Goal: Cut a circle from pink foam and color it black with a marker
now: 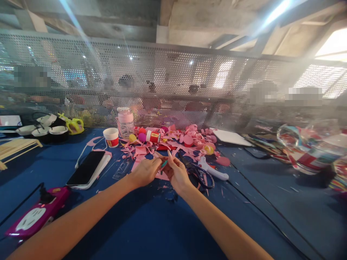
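Both of my hands meet over the blue table [141,224], near the middle of the view. My left hand [145,171] is closed, its fingertips pinched at a small green piece [164,164]. Facing it, my right hand [177,173] pinches at the same green piece with thumb and fingers. What else lies between the fingertips is too small to make out. Pink paper scraps [141,151] spread just behind and below the hands. Close to the right hand lie a white glue gun [213,169] and a dark looped cord [208,184].
At left are a phone [88,168], a paper cup [111,137], a magenta power strip [40,213] and a wooden rack [17,150]. A pink bottle [125,121] stands behind. Cables cross the right side, near a clear plastic container [311,155]. A perforated screen [168,72] borders the table.
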`<control>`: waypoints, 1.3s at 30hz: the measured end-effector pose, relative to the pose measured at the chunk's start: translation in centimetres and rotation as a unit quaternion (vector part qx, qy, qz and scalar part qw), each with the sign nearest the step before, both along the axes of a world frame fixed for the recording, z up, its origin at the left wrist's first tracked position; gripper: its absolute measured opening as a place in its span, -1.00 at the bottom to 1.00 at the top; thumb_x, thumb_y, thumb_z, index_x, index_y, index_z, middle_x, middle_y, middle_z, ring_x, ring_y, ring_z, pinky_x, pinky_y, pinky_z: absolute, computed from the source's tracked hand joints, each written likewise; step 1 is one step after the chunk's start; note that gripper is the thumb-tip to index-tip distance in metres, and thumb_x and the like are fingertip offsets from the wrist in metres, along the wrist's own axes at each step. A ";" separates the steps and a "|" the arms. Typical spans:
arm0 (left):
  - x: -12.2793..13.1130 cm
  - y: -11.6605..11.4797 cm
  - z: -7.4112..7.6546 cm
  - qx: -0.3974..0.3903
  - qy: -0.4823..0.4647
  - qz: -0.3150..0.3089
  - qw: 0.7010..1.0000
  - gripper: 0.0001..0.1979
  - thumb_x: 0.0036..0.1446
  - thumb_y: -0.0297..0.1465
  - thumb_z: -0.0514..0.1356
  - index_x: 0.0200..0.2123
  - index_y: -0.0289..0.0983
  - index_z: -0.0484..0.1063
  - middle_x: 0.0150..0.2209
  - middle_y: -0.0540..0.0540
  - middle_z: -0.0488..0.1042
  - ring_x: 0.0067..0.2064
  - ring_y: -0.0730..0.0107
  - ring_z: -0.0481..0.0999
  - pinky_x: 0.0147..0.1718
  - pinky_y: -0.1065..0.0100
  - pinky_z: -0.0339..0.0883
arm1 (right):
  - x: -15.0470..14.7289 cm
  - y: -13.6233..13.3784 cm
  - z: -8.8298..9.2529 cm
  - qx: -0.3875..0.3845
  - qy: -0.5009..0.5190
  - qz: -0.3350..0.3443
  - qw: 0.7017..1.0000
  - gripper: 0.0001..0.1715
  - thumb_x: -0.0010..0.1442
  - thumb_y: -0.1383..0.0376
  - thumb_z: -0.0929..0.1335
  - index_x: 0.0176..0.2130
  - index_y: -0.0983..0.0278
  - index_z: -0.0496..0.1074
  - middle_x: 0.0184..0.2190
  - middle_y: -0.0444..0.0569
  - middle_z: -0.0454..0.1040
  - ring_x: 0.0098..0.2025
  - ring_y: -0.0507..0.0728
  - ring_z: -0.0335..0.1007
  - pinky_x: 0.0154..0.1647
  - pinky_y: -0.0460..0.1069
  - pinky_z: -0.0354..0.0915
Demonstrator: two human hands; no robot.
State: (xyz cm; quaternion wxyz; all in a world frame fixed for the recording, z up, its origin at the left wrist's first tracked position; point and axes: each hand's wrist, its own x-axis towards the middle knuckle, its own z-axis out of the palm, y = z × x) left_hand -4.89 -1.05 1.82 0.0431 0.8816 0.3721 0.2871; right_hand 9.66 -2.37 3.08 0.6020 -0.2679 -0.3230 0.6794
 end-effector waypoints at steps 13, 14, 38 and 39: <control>0.7 -0.3 -0.2 -0.035 -0.082 -0.008 0.996 -0.75 0.22 -0.47 -0.09 -0.12 -0.34 0.32 -0.32 -0.17 0.49 -0.25 0.27 0.49 -0.25 0.28 0.35 | 0.1 0.4 -0.3 0.024 -0.022 0.006 0.999 -0.65 -0.28 0.14 0.55 -0.57 0.26 0.40 -0.61 -0.17 0.44 -0.44 0.08 0.43 -0.44 -0.05 0.37; 0.8 -0.3 -0.2 -0.038 -0.091 -0.008 0.995 -0.74 0.22 -0.46 -0.09 -0.13 -0.34 0.33 -0.32 -0.17 0.49 -0.26 0.27 0.49 -0.25 0.27 0.35 | 0.2 0.4 -0.2 0.025 -0.023 0.008 0.999 -0.65 -0.28 0.14 0.55 -0.57 0.26 0.40 -0.61 -0.17 0.44 -0.45 0.07 0.43 -0.44 -0.05 0.37; 0.2 -0.2 0.5 -0.032 -0.094 -0.008 0.995 -0.75 0.25 -0.40 -0.09 -0.40 -0.30 0.31 -0.43 -0.11 0.43 -0.38 0.33 0.43 -0.39 0.38 0.23 | 0.1 0.2 -0.2 0.028 -0.025 -0.013 0.999 -0.68 -0.23 0.14 0.53 -0.50 0.27 0.46 -0.56 -0.17 0.49 -0.50 0.01 0.41 -0.44 -0.10 0.34; 0.3 -0.2 0.4 -0.033 -0.099 -0.004 0.995 -0.75 0.25 -0.40 -0.09 -0.39 -0.30 0.31 -0.42 -0.12 0.44 -0.37 0.32 0.44 -0.38 0.37 0.25 | 0.0 0.2 -0.2 0.028 -0.024 -0.011 0.999 -0.68 -0.23 0.14 0.53 -0.48 0.27 0.48 -0.54 -0.16 0.50 -0.49 0.02 0.42 -0.43 -0.09 0.34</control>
